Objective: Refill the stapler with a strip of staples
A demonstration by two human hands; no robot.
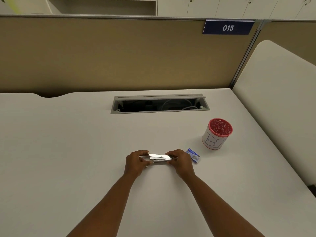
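A shiny metal stapler point(159, 158) lies lengthwise on the white desk point(85, 151), held at both ends. My left hand point(136, 162) grips its left end with thumb and fingers. My right hand point(181, 160) pinches its right end. Whether the stapler's top is lifted is hard to tell; two metal layers show along its side. A small blue staple box point(194, 155) lies on the desk just right of my right hand, one end showing grey staples. No loose strip of staples is visible.
A white cup with a red rim point(217, 134) stands at the right, behind the staple box. An open cable slot point(159, 104) with wires inside sits at the desk's far middle. A tan partition rises behind, and a white panel borders the right.
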